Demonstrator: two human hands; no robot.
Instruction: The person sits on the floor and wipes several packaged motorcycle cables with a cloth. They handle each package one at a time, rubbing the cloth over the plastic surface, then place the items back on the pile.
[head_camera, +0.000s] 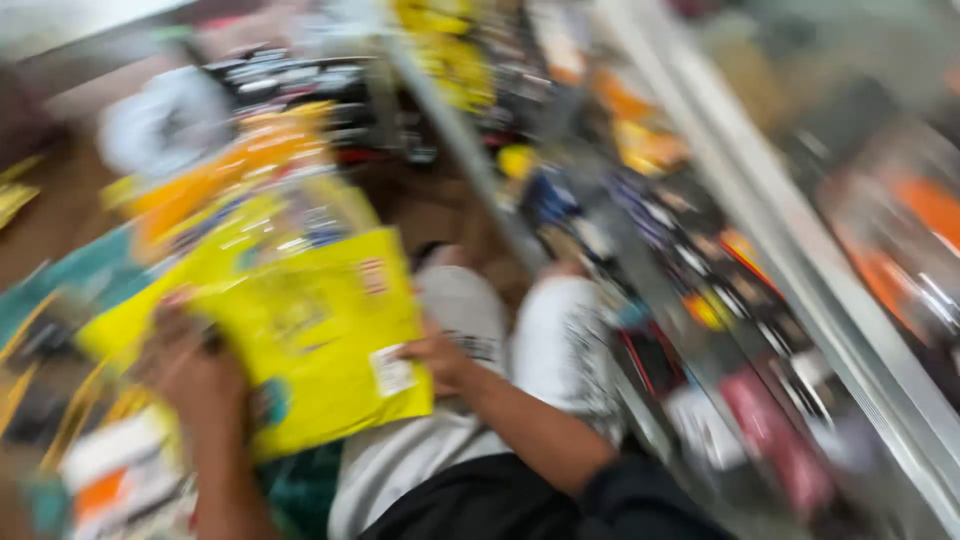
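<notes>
Everything in the head view is smeared by motion, so only broad shapes can be trusted. At the far left a loose pile of flat packets (60, 330) — teal, yellow and orange — lies spread over a brown surface (60, 210), with more white-and-orange packets (120, 480) near the bottom edge. The person's left hand (195, 370) sits on the lower-left part of a large flat yellow packet (310, 330); its fingers appear wrapped over that edge, though the blur hides how firmly they close. The yellow packet stands tilted in front of the person, its long axis running from lower left up toward the right, with further yellow and orange packets (250, 160) fanned out behind its top. At its lower-right corner, by a small white label (392, 370), the right hand (440, 355) pinches the edge — thumb side toward the packet, fingers seemingly closed on it. So the packet lies between the two hands, left hand at its left edge and right hand at its right corner, both touching it and neither clearly nearer. Below are the person's pale trousers (470, 320). Further right, a metal shelf rail (790, 270) runs diagonally, with dark and orange goods (700, 280) blurred on the shelves.
</notes>
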